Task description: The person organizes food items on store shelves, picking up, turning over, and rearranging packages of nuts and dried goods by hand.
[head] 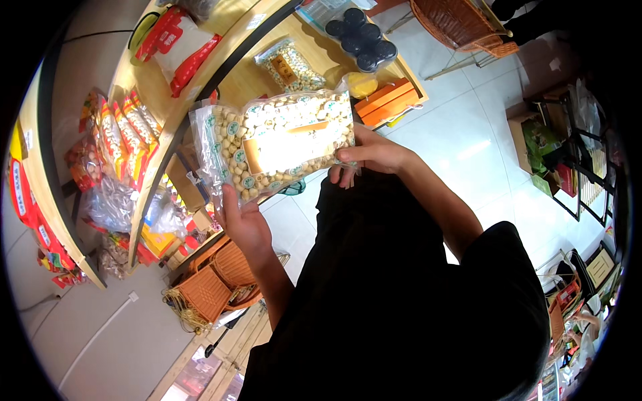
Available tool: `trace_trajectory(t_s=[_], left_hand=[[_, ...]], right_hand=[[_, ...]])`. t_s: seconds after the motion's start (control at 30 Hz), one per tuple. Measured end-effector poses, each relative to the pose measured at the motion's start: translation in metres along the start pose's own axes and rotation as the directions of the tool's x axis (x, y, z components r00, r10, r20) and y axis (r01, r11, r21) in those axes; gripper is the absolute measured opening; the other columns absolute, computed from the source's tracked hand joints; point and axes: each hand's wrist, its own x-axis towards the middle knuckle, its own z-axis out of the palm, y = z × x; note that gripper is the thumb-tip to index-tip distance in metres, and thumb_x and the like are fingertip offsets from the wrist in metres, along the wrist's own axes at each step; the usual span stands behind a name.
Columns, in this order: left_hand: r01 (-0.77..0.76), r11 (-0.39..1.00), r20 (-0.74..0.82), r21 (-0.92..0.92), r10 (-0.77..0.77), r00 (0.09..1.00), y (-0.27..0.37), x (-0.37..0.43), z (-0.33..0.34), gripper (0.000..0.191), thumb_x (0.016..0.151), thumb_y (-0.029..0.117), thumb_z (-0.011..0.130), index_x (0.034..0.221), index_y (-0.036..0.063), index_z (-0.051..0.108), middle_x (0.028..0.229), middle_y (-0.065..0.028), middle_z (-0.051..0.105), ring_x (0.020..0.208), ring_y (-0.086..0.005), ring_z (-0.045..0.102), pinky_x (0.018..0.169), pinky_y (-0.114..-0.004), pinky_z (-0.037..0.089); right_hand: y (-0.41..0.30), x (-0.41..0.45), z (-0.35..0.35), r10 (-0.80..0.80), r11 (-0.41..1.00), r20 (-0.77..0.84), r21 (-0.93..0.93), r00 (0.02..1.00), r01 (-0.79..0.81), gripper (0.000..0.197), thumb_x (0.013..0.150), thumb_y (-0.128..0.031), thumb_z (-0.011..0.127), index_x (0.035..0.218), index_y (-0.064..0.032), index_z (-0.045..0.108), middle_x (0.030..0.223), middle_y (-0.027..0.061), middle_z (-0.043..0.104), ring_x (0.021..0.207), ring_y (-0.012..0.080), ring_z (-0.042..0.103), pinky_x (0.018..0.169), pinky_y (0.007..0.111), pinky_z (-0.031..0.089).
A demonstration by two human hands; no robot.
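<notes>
A clear plastic bag of pale dried lotus seeds (228, 138) is held up between my two hands. It bears small green printed emblems, and glare washes out much of its label. My left hand (248, 225) grips the lower left corner, thumb along the side edge. On the other side, my right hand (378, 150) pinches the right edge, with its thumb on the front and fingers partly hidden behind. Just beyond the held bag, a similar bag of seeds (291, 65) with a brown label lies on the wooden shelf (241, 65).
Black-lidded jars (363, 37) and orange boxes (386, 103) occupy the shelf's right end. Red and yellow snack packets (123, 133) fill the left shelving. Wicker baskets (210, 285) stand low at left, another wicker basket (456, 22) at upper right. A black rack (572, 150) stands across the tiled floor.
</notes>
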Motion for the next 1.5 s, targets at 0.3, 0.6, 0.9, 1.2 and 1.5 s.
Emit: trace_trajectory(t_s=[0.3,0.6,0.9,1.2,1.5], left_hand=[[-0.131,0.004,0.131,0.991,-0.029,0.991,0.036,-0.004,-0.022,0.066,0.074,0.022,0.079,0.129,0.0005,0.048,0.116,-0.012,0.062,0.097,-0.0221,0.062,0.083,-0.031,0.05],[0.212,0.912,0.081,0.352,-0.256,0.963,-0.032,0.016,-0.087,0.046,0.09,0.017,0.059,0.13,0.0,0.045,0.12,-0.011,0.056,0.101,-0.0208,0.058,0.085,-0.032,0.049],[0.232,0.898,0.166,0.373,-0.311,0.936,-0.063,0.026,-0.127,0.051,0.087,0.012,0.065,0.131,-0.0018,0.045,0.119,-0.0109,0.057,0.101,-0.0188,0.056,0.087,-0.03,0.046],[0.201,0.939,0.278,0.279,-0.279,0.919,-0.064,0.067,-0.161,0.049,0.08,0.01,0.071,0.124,-0.0032,0.052,0.109,-0.0115,0.063,0.097,-0.0179,0.06,0.089,-0.031,0.045],[0.321,0.946,0.232,0.038,-0.321,0.918,-0.07,0.101,-0.15,0.039,0.089,0.016,0.061,0.123,-0.0003,0.053,0.111,-0.009,0.059,0.102,-0.0165,0.057,0.087,-0.031,0.046]], right_hand=[[-0.006,0.0,0.02,-0.104,0.973,-0.068,-0.214,0.992,0.087,0.074,0.083,-0.025,0.073,0.135,-0.0012,0.027,0.087,0.0085,0.06,0.045,0.0098,0.048,0.038,0.022,0.041],[0.017,0.032,0.065,-0.181,0.824,-0.155,-0.563,0.971,0.064,0.07,0.086,-0.019,0.07,0.138,0.0003,0.028,0.114,0.0128,0.058,0.095,0.015,0.06,0.079,0.03,0.053],[0.039,0.046,0.106,0.148,0.718,-0.452,-0.563,0.88,-0.41,0.069,0.085,-0.027,0.072,0.135,0.0004,0.034,0.111,0.0087,0.06,0.085,0.0119,0.059,0.066,0.026,0.052],[0.104,0.06,0.057,0.073,0.862,-0.496,-0.405,0.865,-0.304,0.06,0.09,-0.029,0.064,0.135,-0.0016,0.035,0.112,0.01,0.061,0.098,0.0176,0.059,0.084,0.034,0.049],[0.127,0.098,0.035,0.14,0.99,-0.577,0.086,0.805,-0.111,0.049,0.099,-0.041,0.046,0.139,-0.018,0.029,0.136,0.0079,0.043,0.121,0.0291,0.048,0.094,0.059,0.042]])
